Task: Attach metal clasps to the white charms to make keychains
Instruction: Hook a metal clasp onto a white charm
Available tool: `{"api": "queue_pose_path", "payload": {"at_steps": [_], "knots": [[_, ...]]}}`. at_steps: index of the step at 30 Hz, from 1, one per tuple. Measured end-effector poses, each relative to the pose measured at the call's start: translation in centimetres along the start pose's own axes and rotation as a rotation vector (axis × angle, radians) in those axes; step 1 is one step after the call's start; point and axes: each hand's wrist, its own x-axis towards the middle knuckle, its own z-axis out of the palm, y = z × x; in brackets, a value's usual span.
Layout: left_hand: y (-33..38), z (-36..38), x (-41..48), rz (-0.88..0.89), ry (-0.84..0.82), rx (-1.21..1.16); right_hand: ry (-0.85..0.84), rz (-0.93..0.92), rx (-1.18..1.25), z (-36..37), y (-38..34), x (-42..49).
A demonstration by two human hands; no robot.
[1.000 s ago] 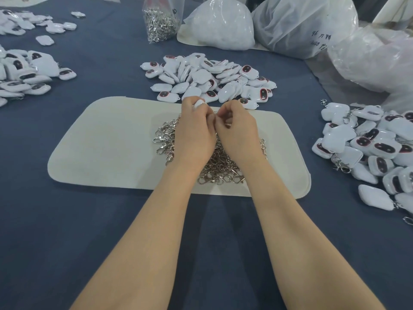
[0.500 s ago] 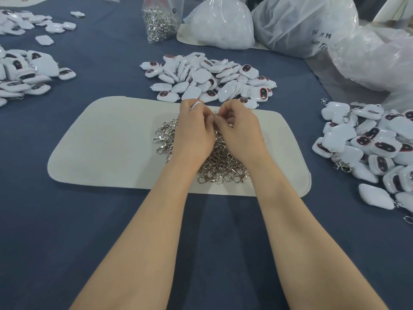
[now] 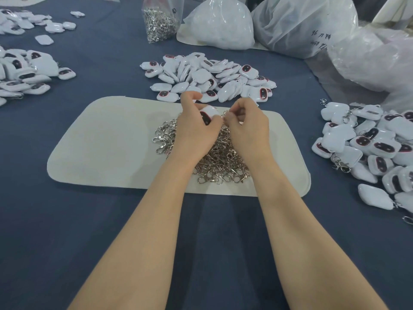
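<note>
My left hand (image 3: 196, 133) grips a white charm (image 3: 209, 113) with a dark red-rimmed window, held above a heap of silver metal clasps (image 3: 214, 157) on a cream felt mat (image 3: 107, 148). My right hand (image 3: 248, 128) pinches a small metal clasp (image 3: 225, 114) right at the charm's edge, fingertips of both hands touching. Just beyond the mat lies a pile of loose white charms (image 3: 210, 77). Charms with clasps attached lie heaped at the right (image 3: 368, 142).
More white charms lie in heaps at the far left (image 3: 24, 72). A clear bag of clasps (image 3: 158, 19) stands at the back, beside large white plastic bags (image 3: 301, 25). Everything rests on a dark blue cloth (image 3: 67, 242).
My left hand has turned the charm so that its white body and dark window now show above the fingers. My right hand stays pinched at its edge; both hands stay over the clasps.
</note>
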Motion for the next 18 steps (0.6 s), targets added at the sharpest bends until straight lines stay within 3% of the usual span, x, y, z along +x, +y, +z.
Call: {"api": "queue_pose_path", "payload": {"at_steps": [18], "knots": [[-0.59, 0.48, 0.05, 0.042, -0.075, 0.028, -0.013, -0.004, -0.076, 0.21, 0.15, -0.07]]}}
